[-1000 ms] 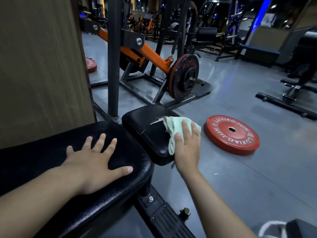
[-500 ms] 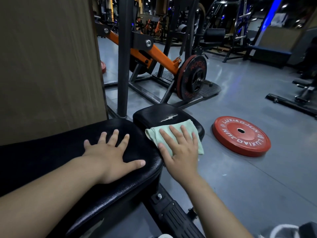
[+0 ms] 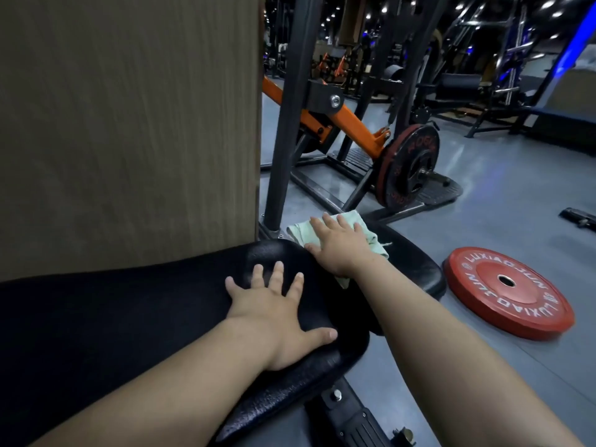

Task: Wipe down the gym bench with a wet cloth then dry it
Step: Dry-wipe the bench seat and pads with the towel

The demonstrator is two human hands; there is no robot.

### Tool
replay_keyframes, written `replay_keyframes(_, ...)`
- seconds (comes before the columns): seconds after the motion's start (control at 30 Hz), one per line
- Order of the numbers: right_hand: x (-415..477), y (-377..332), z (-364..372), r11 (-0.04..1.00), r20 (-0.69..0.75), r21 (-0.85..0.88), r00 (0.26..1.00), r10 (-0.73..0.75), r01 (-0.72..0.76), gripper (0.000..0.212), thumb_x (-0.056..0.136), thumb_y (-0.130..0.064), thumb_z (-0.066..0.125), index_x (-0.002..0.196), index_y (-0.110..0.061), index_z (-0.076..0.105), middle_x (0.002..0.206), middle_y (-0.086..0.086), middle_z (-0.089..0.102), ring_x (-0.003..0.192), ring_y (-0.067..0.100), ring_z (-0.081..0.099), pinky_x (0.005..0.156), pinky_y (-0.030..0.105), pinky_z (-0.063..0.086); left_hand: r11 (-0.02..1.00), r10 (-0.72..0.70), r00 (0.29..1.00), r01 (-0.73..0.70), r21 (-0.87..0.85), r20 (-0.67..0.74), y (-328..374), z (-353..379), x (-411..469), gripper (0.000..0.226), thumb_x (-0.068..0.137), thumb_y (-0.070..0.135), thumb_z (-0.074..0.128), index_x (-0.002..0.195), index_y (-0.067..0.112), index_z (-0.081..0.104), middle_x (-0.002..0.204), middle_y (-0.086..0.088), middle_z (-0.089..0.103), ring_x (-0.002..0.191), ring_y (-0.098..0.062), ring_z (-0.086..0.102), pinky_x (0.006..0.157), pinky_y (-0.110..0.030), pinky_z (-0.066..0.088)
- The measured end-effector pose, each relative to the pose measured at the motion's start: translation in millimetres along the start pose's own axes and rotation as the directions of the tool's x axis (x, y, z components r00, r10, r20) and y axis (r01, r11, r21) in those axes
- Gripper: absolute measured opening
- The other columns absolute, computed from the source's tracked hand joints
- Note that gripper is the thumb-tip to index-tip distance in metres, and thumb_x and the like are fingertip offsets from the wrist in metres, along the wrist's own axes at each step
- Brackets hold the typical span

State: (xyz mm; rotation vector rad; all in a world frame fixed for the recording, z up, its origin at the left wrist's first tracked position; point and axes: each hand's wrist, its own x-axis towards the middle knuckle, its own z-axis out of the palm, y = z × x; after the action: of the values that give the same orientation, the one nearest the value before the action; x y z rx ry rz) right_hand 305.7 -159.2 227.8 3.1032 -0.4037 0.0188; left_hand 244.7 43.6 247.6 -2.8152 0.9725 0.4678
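Pressing flat, the right hand (image 3: 342, 246) pins the green cloth (image 3: 299, 230) on the far corner of the seat pad (image 3: 416, 269), fingers straight, slightly apart — left hand (image 3: 274, 314) splayed on the long pad (image 3: 129, 317) beside it. Best bet: firm, overlapping strokes toward the seat pad's near edge.

The right hand (image 3: 342, 246) lies flat over most of the cloth (image 3: 298, 231) on the seat pad (image 3: 416, 266), so only the cloth's edges show at the pad's far left corner, plus a scrap under the wrist. The forearm hides the seat pad's near left side. Left of the seat pad, the long pad (image 3: 129, 317) runs out past the left and bottom edges. Beyond the seat pad, the lettering on the upright plate (image 3: 409, 166) is too dim to read, and the machines farther back are dark blur. Nearer than the seat pad, the bench frame (image 3: 354, 417) is cut off at the bottom.
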Motion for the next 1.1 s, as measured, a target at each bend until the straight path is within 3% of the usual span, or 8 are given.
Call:
replay_keyframes(0.2, -17, -3, -13, 0.979, -0.052, 0.199, 0.998, -0.023, 0.033, 0.051, 0.104, -0.041, 0.035, 0.152, -0.023, 0.033, 0.162, -0.002, 0.026, 0.15, 0.021, 0.017, 0.121, 0.04, 0.007, 0.998, 0.023, 0.997, -0.027, -0.062, -0.069, -4, -1, -1, 0.111, 0.07, 0.095, 0.028, 0.157, 0.032, 0.001, 0.166, -0.006, -0.006, 0.149, -0.035, -0.005, 0.112, -0.07, 0.006)
replay_keyframes(0.37, -77, -8, -35, 0.854, 0.015, 0.521, 1.0, -0.005, -0.003, 0.038, 0.103, -0.047, 0.04, 0.13, -0.029, 0.059, 0.141, -0.005, 0.055, 0.141, 0.022, 0.038, 0.103, 0.029, 0.029, 0.985, 0.033, 0.995, -0.048, -0.163, -0.091, -10, -5, -7, 0.108, 0.071, 0.093, 0.029, 0.157, 0.032, 0.006, 0.166, -0.003, -0.001, 0.151, -0.031, -0.004, 0.115, -0.067, 0.003)
replay_keyframes(0.47, -112, -12, -37, 0.785, 0.131, 0.619, 0.988, -0.08, -0.019, 0.042, 0.101, -0.051, 0.04, 0.142, -0.04, 0.048, 0.152, -0.021, 0.037, 0.15, 0.011, 0.009, 0.117, 0.03, 0.007, 0.963, 0.004, 0.978, -0.06, -0.264, -0.209, -20, -4, -22, 0.094, 0.081, 0.084, 0.031, 0.154, 0.026, 0.022, 0.163, -0.005, 0.013, 0.151, -0.025, 0.003, 0.118, -0.062, 0.004)
replay_keyframes(0.6, -153, -16, -31, 0.732, 0.19, 0.675, 0.936, -0.297, 0.095, 0.042, 0.106, -0.043, 0.028, 0.139, -0.037, 0.052, 0.151, -0.031, 0.03, 0.145, -0.01, 0.008, 0.119, 0.022, -0.003, 0.966, -0.031, 0.939, -0.06, -0.251, -0.343, -48, 2, -52, 0.065, 0.093, 0.06, 0.038, 0.144, 0.02, 0.038, 0.154, 0.001, 0.031, 0.145, -0.018, 0.021, 0.12, -0.052, 0.014)
replay_keyframes(0.77, -182, -42, -23, 0.581, 0.008, 0.776, 0.917, -0.398, 0.245, 0.022, 0.092, -0.023, 0.069, 0.113, -0.021, 0.075, 0.129, -0.016, 0.064, 0.13, -0.007, 0.047, 0.12, 0.022, 0.019, 0.896, 0.186, 0.777, -0.386, -0.221, -0.602, -62, 11, -82, 0.045, 0.094, 0.041, 0.043, 0.134, 0.022, 0.051, 0.137, 0.009, 0.051, 0.128, -0.013, 0.046, 0.109, -0.034, 0.034)
replay_keyframes(0.93, -188, -55, -23, 0.866, -0.393, 0.355, 0.897, -0.203, 0.351, 0.028, 0.077, -0.031, 0.077, 0.101, -0.016, 0.077, 0.116, 0.0, 0.072, 0.112, 0.016, 0.065, 0.09, 0.039, 0.056, 0.896, 0.377, 0.868, -0.431, -0.11, -0.323, -50, 24, -92, 0.051, 0.103, 0.041, 0.033, 0.152, 0.027, 0.03, 0.163, 0.014, 0.016, 0.149, -0.002, 0.008, 0.123, -0.039, 0.001)
replay_keyframes(1.03, -206, -64, -15, 0.933, -0.28, 0.306, 0.955, -0.101, 0.189, 0.026, 0.091, -0.043, 0.054, 0.086, -0.019, 0.063, 0.111, -0.005, 0.066, 0.115, 0.018, 0.058, 0.087, 0.039, 0.054, 0.946, 0.316, 0.904, -0.323, 0.022, -0.288, -47, 28, -96, 0.05, 0.103, 0.043, 0.026, 0.146, 0.021, 0.038, 0.164, 0.005, 0.014, 0.151, -0.01, 0.005, 0.122, -0.05, -0.001)
replay_keyframes(1.1, -211, -73, -7, 0.938, -0.108, 0.327, 0.991, -0.084, 0.115, 0.044, 0.1, -0.046, 0.039, 0.126, -0.013, 0.055, 0.148, 0.0, 0.046, 0.145, 0.018, 0.029, 0.112, 0.033, 0.035, 0.967, 0.253, 0.912, -0.236, 0.092, -0.322, -42, 28, -97, 0.052, 0.101, 0.045, 0.026, 0.14, 0.016, 0.044, 0.16, -0.001, 0.024, 0.151, -0.016, 0.008, 0.12, -0.055, 0.002)
